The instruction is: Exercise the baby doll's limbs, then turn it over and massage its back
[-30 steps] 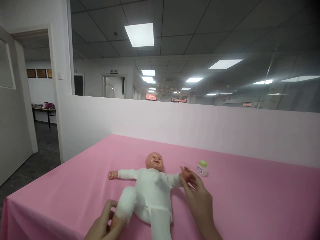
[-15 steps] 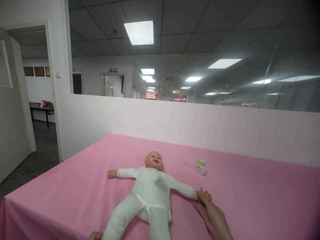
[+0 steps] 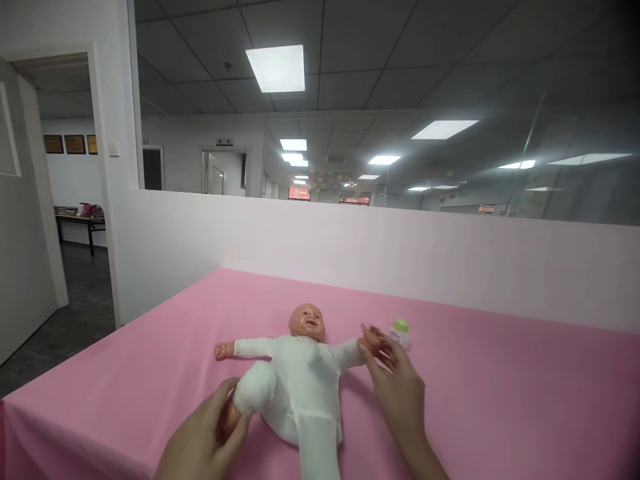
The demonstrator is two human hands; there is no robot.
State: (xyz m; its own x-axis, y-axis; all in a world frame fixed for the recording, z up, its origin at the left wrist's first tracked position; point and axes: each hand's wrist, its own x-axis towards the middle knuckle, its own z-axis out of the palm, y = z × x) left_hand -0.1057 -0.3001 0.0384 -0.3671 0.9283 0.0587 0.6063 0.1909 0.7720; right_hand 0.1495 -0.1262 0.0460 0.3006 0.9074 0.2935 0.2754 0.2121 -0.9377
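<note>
A baby doll (image 3: 310, 380) with a white cloth body lies on its back on the pink-covered table (image 3: 500, 393), its bald head toward the wall. My left hand (image 3: 205, 427) is wrapped round the doll's foot at the left of the view, and that leg is bent with the knee raised. With thumb and fingers, my right hand (image 3: 397, 383) grips the doll's hand and wrist, lifted off the cloth. The doll's other arm is stretched out to the left. Its other leg runs straight toward me and leaves the bottom edge.
Just behind my right hand stands a small clear jar with a green lid (image 3: 401, 327), partly hidden by my fingers. A low white wall (image 3: 350, 243) topped by glass borders the table's far side. At the left is an open door (image 3: 27, 220).
My left hand has come up into view, pushing the doll's leg from straight to bent. My right hand has raised the doll's arm upward and inward, near the jar.
</note>
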